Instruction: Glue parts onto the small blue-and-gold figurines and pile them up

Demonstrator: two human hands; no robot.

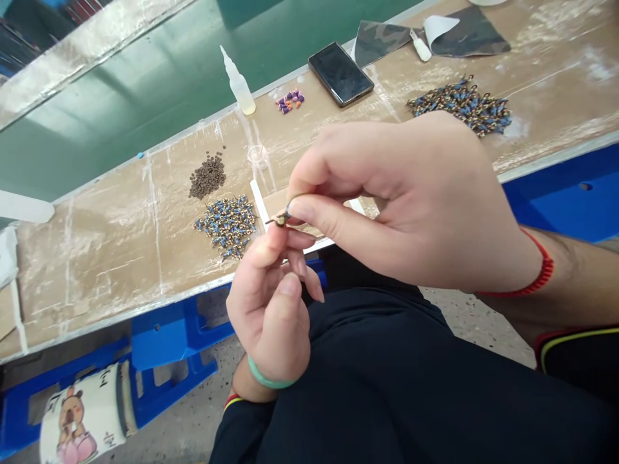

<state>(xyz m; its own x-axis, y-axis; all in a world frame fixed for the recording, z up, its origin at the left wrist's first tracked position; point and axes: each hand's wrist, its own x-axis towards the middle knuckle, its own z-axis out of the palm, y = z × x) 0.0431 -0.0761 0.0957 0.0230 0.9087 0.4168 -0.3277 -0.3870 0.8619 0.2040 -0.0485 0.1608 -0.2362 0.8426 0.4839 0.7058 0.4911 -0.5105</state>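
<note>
My right hand pinches a tiny brass-and-blue metal part between thumb and forefinger, above my lap. My left hand rises from below and its fingertips touch the same part from underneath. A red cord circles my right wrist, a green band my left. On the bench behind lie a small heap of blue-and-brass parts, a pile of dark brown beads and a larger heap of blue parts at the right.
A squeeze bottle, a black phone, some purple-orange pieces, a clear cap and camouflage cloth lie on the taped bench. A white tray edge shows behind my hands. A cartoon mug sits below left.
</note>
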